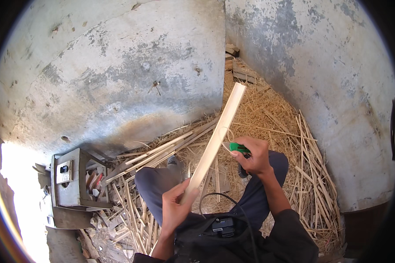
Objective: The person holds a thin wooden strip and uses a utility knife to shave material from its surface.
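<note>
A long, pale split strip of wood, perhaps bamboo [218, 133], slants up and away from my lap. My left hand [177, 205] grips its near end. In my right hand [253, 154] is a green-handled utility knife [238, 148], its short blade pointing left against or very near the strip's right edge. A thin curled shaving [229, 133] stands by that edge just above the blade. The strip's far end is free, over the heap of shavings.
Straw-like shavings [267, 111] pile up in the wall corner. Thin strips [309, 188] lie in bundles on the right, with longer sticks [162, 151] on the left. A wooden stool [77, 177] lies on its side at far left. A black cable [237, 202] loops over my lap.
</note>
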`<state>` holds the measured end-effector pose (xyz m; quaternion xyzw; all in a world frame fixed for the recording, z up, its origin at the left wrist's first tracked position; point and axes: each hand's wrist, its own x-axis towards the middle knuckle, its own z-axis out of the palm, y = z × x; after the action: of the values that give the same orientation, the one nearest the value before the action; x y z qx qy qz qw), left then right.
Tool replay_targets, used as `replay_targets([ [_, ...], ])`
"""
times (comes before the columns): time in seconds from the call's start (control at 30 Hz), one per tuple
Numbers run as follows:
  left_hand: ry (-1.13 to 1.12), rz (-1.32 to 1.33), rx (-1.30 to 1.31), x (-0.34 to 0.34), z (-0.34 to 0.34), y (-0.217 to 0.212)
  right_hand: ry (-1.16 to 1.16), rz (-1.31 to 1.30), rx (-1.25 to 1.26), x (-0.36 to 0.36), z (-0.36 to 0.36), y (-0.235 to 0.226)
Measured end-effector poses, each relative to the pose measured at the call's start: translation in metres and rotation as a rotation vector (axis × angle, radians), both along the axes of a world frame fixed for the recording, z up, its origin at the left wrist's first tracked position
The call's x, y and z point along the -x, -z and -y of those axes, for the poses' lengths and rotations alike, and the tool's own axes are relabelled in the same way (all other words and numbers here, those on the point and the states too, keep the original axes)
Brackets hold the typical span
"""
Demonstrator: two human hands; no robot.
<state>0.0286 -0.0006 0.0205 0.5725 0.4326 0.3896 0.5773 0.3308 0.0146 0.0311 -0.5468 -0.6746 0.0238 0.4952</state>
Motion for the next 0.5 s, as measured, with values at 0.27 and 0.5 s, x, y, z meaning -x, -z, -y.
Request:
replay_targets([
  [0.27,0.023,-0.026,0.001,0.002,0.003,-0.003,0.018,-0.040,-0.053,-0.004,-0.002,-0.007],
  [0.5,0.044,-0.024,-0.026,0.005,0.005,-0.001,0.059,-0.055,-0.062,-0.008,-0.004,-0.014],
])
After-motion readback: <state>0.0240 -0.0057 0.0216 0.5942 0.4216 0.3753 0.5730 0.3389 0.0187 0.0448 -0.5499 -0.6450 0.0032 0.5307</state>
